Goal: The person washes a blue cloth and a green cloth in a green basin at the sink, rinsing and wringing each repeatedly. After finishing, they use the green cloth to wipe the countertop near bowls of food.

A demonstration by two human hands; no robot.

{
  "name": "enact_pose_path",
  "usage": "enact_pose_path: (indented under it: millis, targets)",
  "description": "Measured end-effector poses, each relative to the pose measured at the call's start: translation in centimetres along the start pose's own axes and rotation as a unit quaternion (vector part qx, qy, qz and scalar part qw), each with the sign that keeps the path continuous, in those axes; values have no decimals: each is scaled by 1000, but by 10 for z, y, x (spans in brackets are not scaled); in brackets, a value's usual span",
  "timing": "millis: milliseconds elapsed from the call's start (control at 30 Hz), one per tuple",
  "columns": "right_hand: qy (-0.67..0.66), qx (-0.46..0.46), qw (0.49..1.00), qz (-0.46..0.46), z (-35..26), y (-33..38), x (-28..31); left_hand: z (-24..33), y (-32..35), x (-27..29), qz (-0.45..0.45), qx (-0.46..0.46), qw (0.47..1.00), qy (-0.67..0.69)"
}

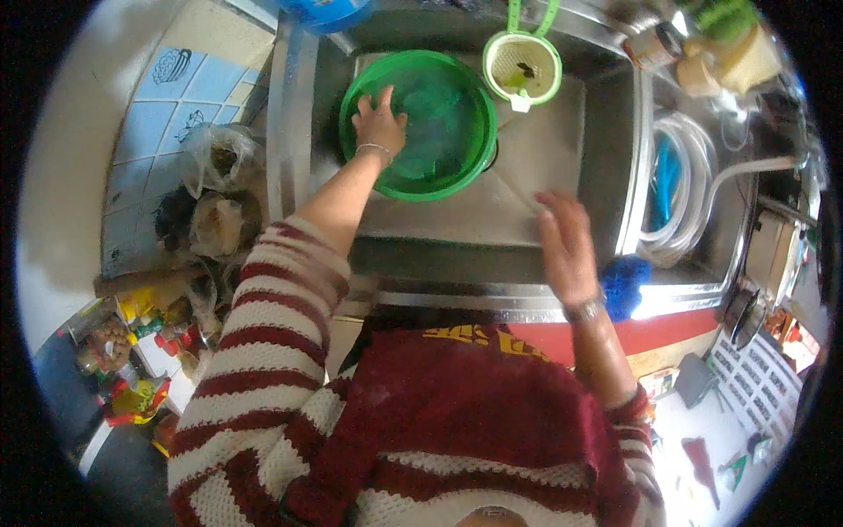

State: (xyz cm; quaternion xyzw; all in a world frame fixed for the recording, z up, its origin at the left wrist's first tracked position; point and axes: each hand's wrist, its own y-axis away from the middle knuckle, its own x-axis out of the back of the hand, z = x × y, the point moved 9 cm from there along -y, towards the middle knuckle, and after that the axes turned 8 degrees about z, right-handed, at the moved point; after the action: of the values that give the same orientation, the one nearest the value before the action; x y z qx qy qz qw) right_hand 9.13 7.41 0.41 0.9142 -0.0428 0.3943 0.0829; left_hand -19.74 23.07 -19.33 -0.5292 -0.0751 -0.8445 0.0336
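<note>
A round green plastic basin [488, 123] stands on the floor of a steel sink [549, 149], with what looks like water and a darker green thing inside, too murky to name. Over the basin's left part is my left hand [379, 125], its fingers spread and nothing seen in them. My right hand [568, 250], slightly blurred, hovers above the sink's near right side, apart from the basin. Its fingers are stretched out and hold nothing. Behind it, at the far right of the basin, sits a small light-green strainer [503, 63] with dark scraps in it.
A coiled clear hose [694, 211] lies in the compartment at the right. Near the front rim is a blue scrubber [624, 285]. Plastic bags [217, 224] stand left of the sink, and a blue container [325, 12] is at the far edge.
</note>
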Motion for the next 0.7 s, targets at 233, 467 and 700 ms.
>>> enact_pose_path:
  millis: [233,467,700]
  targets:
    - [-442,-541,707,-111,0,-50,-196,4,-13,-25,-88,107,969,205]
    - [-640,-504,571,-105,12,-93,-248,105,78,108,-21,-79,880,468]
    - [-808,-196,461,-310,-18,-119,-250,128,63,118,91,-133,907,390]
